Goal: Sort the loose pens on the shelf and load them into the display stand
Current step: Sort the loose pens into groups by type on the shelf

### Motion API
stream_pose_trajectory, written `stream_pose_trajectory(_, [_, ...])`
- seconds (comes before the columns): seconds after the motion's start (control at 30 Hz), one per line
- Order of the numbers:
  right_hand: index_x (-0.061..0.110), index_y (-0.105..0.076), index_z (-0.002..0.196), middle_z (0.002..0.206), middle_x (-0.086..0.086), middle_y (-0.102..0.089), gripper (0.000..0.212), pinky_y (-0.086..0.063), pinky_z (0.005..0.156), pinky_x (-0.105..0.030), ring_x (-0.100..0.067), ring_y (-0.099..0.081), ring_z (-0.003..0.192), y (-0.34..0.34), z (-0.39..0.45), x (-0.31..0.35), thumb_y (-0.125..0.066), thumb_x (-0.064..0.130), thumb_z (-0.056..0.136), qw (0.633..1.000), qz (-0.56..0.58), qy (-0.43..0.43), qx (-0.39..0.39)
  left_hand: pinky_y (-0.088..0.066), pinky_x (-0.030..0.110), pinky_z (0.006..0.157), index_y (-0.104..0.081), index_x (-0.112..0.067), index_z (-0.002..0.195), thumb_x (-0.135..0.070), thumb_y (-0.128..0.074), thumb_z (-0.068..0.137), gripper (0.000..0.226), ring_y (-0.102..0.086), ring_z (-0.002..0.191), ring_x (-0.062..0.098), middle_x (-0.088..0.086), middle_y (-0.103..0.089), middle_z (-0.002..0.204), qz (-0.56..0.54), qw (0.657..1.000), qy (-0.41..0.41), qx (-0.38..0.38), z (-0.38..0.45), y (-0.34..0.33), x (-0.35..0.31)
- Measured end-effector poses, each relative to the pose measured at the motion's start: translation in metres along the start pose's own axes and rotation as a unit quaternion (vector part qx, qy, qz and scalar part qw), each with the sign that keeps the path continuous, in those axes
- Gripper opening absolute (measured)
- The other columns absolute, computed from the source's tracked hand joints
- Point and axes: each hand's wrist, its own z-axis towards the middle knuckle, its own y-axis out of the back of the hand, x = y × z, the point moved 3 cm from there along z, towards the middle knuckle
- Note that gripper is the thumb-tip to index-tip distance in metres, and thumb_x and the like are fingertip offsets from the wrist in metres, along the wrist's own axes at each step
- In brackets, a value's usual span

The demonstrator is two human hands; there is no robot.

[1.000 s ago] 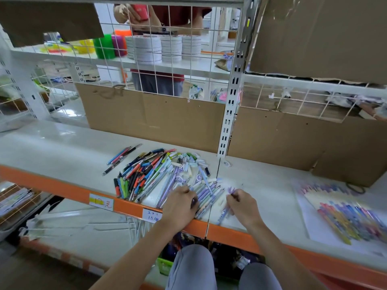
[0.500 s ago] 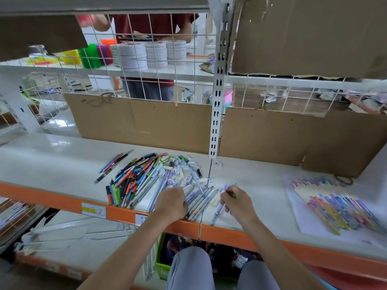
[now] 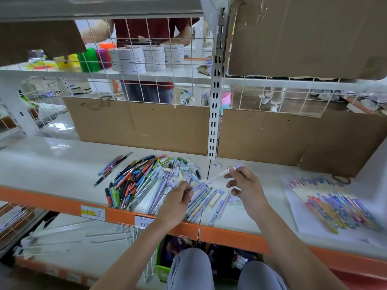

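Right hand pinches lilac pen at cap end; left hand pinches lower tip. Pen axis slants up-right, above pen pile on shelf. Sorted row lies right, nearer right hand.

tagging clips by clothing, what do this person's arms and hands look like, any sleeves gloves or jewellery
Both forearms are bare right up to the bottom edge of the picture; no sleeves show. The left hand and right hand wear no gloves, and no watch or wristband shows. Whether a ring sits on the fingers is too small to tell.
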Motion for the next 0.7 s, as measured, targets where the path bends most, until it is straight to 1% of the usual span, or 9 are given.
stream_pose_trajectory(0.13, [0.012,-0.059,0.084,0.082,-0.002,-0.064,0.013,-0.033,0.050,-0.023,-0.012,-0.052,0.058,0.009,0.000,0.003,-0.056,0.019,0.095,0.999,0.033,-0.010,-0.013,-0.030,0.025,0.057,-0.041,-0.023,0.082,-0.022,-0.039,0.101,0.018,-0.039,0.061,0.016,0.006,-0.048,0.073,-0.015,1.000,0.003,0.002,0.001,-0.003,-0.002])
stream_pose_trajectory(0.23, [0.009,-0.060,0.085,0.080,-0.002,-0.063,0.013,-0.034,0.050,-0.022,-0.012,-0.052,0.059,0.009,-0.002,0.003,-0.057,0.018,0.094,1.000,-0.007,-0.005,0.010,-0.032,0.026,0.060,-0.044,-0.019,0.087,-0.023,-0.041,0.100,0.014,-0.040,0.062,0.015,0.007,-0.049,0.073,-0.008,1.000,-0.001,0.004,0.002,-0.004,-0.002])
stream_pose_trajectory(0.33, [0.003,-0.061,0.091,0.078,-0.002,-0.062,0.014,-0.035,0.049,-0.022,-0.012,-0.052,0.060,0.005,-0.005,0.000,-0.057,0.016,0.094,0.998,-0.042,-0.004,0.038,-0.029,0.022,0.054,-0.046,-0.017,0.090,-0.024,-0.040,0.100,0.014,-0.036,0.055,0.010,0.000,-0.044,0.066,-0.001,1.000,-0.023,0.011,0.002,-0.007,-0.009])
stream_pose_trajectory(0.37, [0.002,-0.061,0.093,0.077,-0.002,-0.062,0.015,-0.034,0.049,-0.022,-0.012,-0.051,0.059,0.004,-0.006,-0.001,-0.057,0.016,0.094,0.998,-0.046,-0.005,0.044,-0.026,0.019,0.051,-0.048,-0.015,0.092,-0.025,-0.039,0.101,0.016,-0.034,0.050,0.006,-0.003,-0.042,0.063,-0.003,0.999,-0.031,0.017,0.002,-0.008,-0.013])
stream_pose_trajectory(0.43, [0.001,-0.062,0.095,0.075,-0.001,-0.060,0.016,-0.032,0.048,-0.022,-0.012,-0.048,0.057,0.004,-0.007,-0.001,-0.058,0.017,0.093,0.998,-0.035,-0.010,0.049,-0.025,0.019,0.047,-0.055,-0.013,0.096,-0.027,-0.037,0.101,0.023,-0.034,0.043,0.004,-0.008,-0.038,0.057,-0.020,0.999,-0.039,0.032,0.001,-0.011,-0.023])
stream_pose_trajectory(0.5, [0.002,-0.066,0.094,0.072,0.001,-0.056,0.018,-0.028,0.047,-0.021,-0.012,-0.041,0.055,0.007,-0.008,0.001,-0.058,0.018,0.093,0.999,-0.016,-0.005,0.047,-0.023,0.019,0.048,-0.059,-0.017,0.091,-0.028,-0.037,0.101,0.027,-0.033,0.042,0.004,-0.010,-0.035,0.054,-0.056,0.996,-0.041,0.049,0.001,-0.016,-0.033])
stream_pose_trajectory(0.57, [0.004,-0.067,0.093,0.068,0.002,-0.053,0.018,-0.026,0.046,-0.020,-0.011,-0.037,0.053,0.011,-0.010,0.004,-0.056,0.018,0.094,0.999,-0.013,0.016,0.043,-0.026,0.018,0.051,-0.058,-0.020,0.083,-0.025,-0.037,0.102,0.029,-0.036,0.045,0.001,-0.010,-0.037,0.056,-0.092,0.993,-0.039,0.070,0.003,-0.022,-0.043])
stream_pose_trajectory(0.63, [0.005,-0.064,0.090,0.064,0.001,-0.048,0.019,-0.026,0.045,-0.019,-0.011,-0.035,0.052,0.013,-0.013,0.004,-0.052,0.016,0.096,0.999,-0.019,0.044,0.021,-0.026,0.018,0.050,-0.054,-0.021,0.075,-0.022,-0.038,0.101,0.031,-0.036,0.042,0.000,-0.009,-0.037,0.055,-0.120,0.989,-0.029,0.079,0.007,-0.031,-0.053])
stream_pose_trajectory(0.7, [0.005,-0.060,0.086,0.060,-0.001,-0.041,0.021,-0.027,0.044,-0.018,-0.011,-0.033,0.051,0.016,-0.015,0.003,-0.047,0.015,0.099,0.998,-0.023,0.063,-0.012,-0.025,0.019,0.047,-0.052,-0.021,0.069,-0.018,-0.040,0.101,0.034,-0.035,0.039,0.002,-0.007,-0.037,0.052,-0.124,0.990,-0.021,0.067,0.011,-0.041,-0.061])
